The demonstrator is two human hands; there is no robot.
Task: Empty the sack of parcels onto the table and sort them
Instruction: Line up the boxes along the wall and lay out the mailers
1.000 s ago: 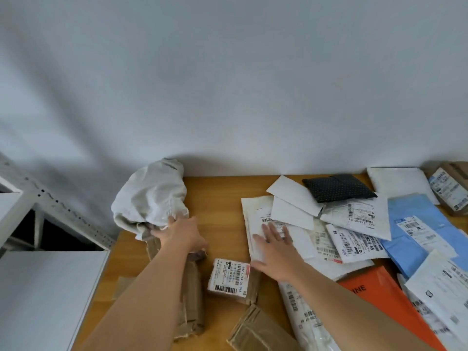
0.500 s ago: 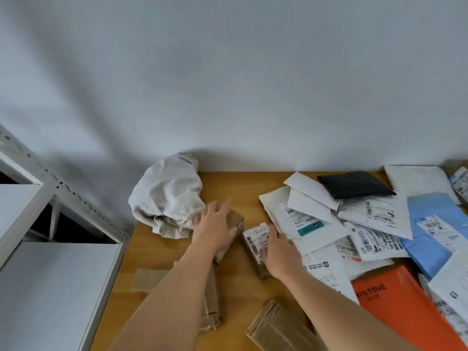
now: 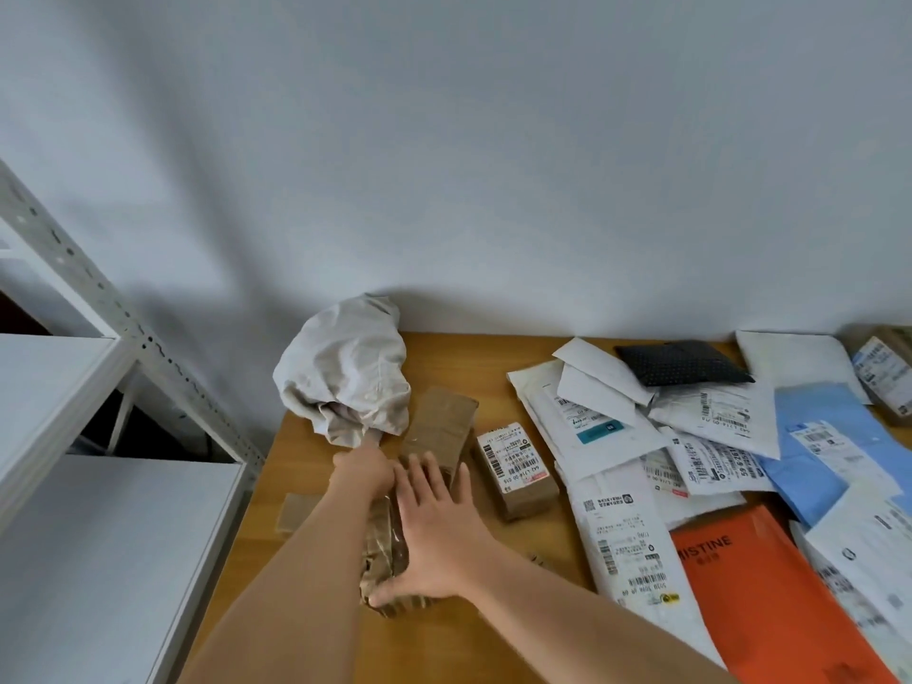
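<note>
The crumpled white cloth sack [image 3: 345, 372] lies at the table's [image 3: 444, 353] back left corner. In front of it a plain brown box [image 3: 439, 427] lies beside a brown box with a white barcode label [image 3: 518, 466]. My right hand [image 3: 434, 530] lies spread over a crumpled brown paper parcel [image 3: 382, 555], with its thumb hooked round the near end. My left hand [image 3: 362, 469] sits at the parcel's far left side, one finger reaching the sack's edge; its other fingers are hidden.
White mailers [image 3: 592, 427], a black dotted pouch [image 3: 681, 362], a blue mailer [image 3: 814, 436] and an orange mailer [image 3: 755, 585] overlap across the right half. A flat brown piece [image 3: 296, 510] lies near the left edge. A white metal shelf [image 3: 98, 535] stands left of the table.
My left hand pushed the plain brown box back beside the sack and left it there. My right hand let go of the labelled box and moved left onto the crumpled parcel.
</note>
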